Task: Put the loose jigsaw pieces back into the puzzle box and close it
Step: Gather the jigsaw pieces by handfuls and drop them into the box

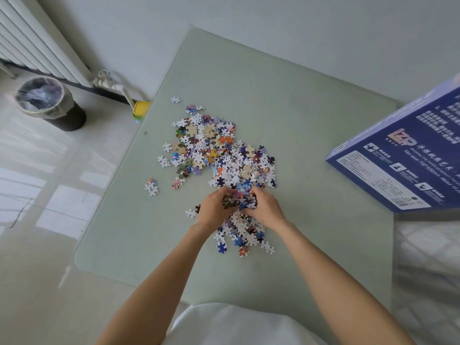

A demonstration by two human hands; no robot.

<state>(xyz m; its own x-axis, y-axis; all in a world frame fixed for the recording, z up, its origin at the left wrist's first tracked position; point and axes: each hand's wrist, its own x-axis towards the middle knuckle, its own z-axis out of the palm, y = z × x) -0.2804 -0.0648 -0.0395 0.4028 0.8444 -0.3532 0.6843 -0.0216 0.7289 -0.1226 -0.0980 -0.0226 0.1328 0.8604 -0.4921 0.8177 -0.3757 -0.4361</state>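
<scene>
L hand (214,205) & R hand (264,207) cupped together, fingers curled round a clump of jigsaw pieces (239,200) at near end of pile (219,155) on glass table (311,125). Puzzle box (408,155) far right, tilted off table edge; open/closed unclear.

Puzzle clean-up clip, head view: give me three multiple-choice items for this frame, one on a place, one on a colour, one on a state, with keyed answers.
1. Where is the puzzle box?
A. at the right edge of the table
B. on the floor by the bin
C. under the pile of pieces

2. What is the box's main colour?
A. red
B. blue
C. green

3. What are the two hands doing?
A. resting flat on the table
B. closing the box
C. gathering a clump of pieces between them

Answers: 1 A, the box sits at the right side of the table. 2 B, its printed face is dark blue. 3 C, the left hand and right hand curl round pieces from the jigsaw pieces.
</scene>
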